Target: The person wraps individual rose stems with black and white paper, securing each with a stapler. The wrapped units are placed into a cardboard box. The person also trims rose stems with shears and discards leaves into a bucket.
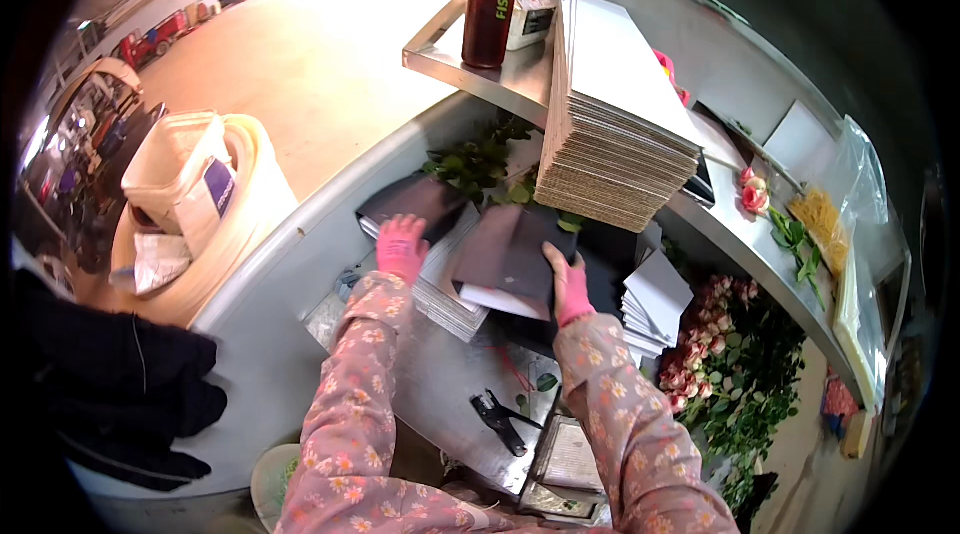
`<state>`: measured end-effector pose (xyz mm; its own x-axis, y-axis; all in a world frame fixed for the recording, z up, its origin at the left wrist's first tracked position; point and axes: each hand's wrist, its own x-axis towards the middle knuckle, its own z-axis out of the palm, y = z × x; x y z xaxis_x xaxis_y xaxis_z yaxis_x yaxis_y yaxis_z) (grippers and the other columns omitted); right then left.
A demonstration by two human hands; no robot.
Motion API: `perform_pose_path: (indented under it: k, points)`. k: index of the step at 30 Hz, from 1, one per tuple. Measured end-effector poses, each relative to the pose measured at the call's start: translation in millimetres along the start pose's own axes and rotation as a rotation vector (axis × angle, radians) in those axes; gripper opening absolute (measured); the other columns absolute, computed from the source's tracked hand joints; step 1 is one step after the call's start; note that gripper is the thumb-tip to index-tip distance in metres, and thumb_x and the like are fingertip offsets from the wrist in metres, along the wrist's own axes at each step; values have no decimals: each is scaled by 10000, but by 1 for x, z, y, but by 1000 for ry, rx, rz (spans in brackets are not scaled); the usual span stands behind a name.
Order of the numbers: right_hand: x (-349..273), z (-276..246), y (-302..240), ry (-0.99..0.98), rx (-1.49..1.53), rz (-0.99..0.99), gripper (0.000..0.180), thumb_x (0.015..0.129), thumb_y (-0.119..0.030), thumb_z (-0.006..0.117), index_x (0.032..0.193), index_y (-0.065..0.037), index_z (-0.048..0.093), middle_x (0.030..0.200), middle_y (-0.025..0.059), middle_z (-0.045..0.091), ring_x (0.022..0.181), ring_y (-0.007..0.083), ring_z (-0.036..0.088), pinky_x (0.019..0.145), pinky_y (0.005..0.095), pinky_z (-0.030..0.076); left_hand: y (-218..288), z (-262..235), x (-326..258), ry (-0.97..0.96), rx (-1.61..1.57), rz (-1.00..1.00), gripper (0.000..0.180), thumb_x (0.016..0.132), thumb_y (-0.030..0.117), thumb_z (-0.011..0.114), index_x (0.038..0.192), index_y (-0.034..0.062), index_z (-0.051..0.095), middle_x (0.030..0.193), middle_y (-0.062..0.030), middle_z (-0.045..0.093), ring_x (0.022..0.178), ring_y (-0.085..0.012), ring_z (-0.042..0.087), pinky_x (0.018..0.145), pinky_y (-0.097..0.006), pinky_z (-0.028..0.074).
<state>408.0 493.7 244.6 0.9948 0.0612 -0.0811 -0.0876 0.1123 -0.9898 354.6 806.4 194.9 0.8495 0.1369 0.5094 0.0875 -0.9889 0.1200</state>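
My right hand point(570, 282), in a pink glove with bare fingertips, grips the right edge of a dark flower wrap point(510, 259). The thumb lies on top and the other fingers are hidden beneath. White lining shows at the wrap's near end, and green leaves point(520, 192) stick out behind it. My left hand point(402, 248), also pink-gloved, rests with fingers spread on the near end of a second dark wrap point(412, 206). Leafy stems point(470, 169) come out of that wrap's far end. Between and below the wraps lies a stack of white sheets point(448, 294).
A tall cardboard stack point(620, 124) and a bottle of dark drink point(490, 19) stand on the raised metal shelf point(435, 56). Pink roses point(700, 354) hang at the right beside white cards point(655, 299). A black hand tool point(497, 421) lies on the metal table point(430, 414).
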Motion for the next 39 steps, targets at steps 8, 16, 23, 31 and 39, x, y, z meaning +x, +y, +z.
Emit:
perform_pose_path:
  k: [8, 16, 23, 31, 39]
  points:
    - [43, 11, 72, -126, -990, -57, 492, 843, -332, 569, 1184, 19, 525, 1177, 284, 571, 1114, 449, 537, 954, 470, 440, 36, -38, 7, -34, -384, 274, 384, 852, 242, 611, 1215, 119, 573, 1300, -133, 532, 1234, -335, 457, 1042, -470, 341]
    - [-59, -117, 8, -225, -1578, -447, 1136, 498, -554, 817, 1360, 33, 366, 1329, 238, 435, 1280, 416, 372, 1053, 471, 319, 58, -28, -7, -106, -184, 398, 411, 831, 272, 612, 1193, 84, 564, 1232, -127, 546, 1178, -355, 471, 975, -454, 364]
    - [-95, -120, -11, -232, -991, -618, 375, 829, -46, 522, 1204, -45, 541, 956, 175, 603, 864, 339, 621, 720, 390, 528, 139, -110, -13, 165, -521, 280, 427, 824, 52, 639, 1242, 53, 553, 1283, -173, 535, 1224, -395, 469, 1028, -456, 374]
    - [-277, -219, -152, -1120, -1190, -398, 397, 899, -180, 506, 1273, -47, 492, 1077, 145, 609, 936, 293, 633, 792, 381, 526, 290, -190, -92, -725, -1372, 140, 353, 946, 115, 546, 1284, 23, 500, 1235, -107, 567, 1138, -195, 547, 990, -344, 422]
    - [3, -389, -35, 112, -995, 132, 793, 837, -675, 507, 1130, 56, 595, 1050, 239, 664, 1006, 360, 633, 897, 422, 478, 450, -45, -291, -1935, -1078, 583, 529, 1002, 375, 436, 1403, 30, 411, 1423, -166, 435, 1311, -253, 407, 1115, -345, 296]
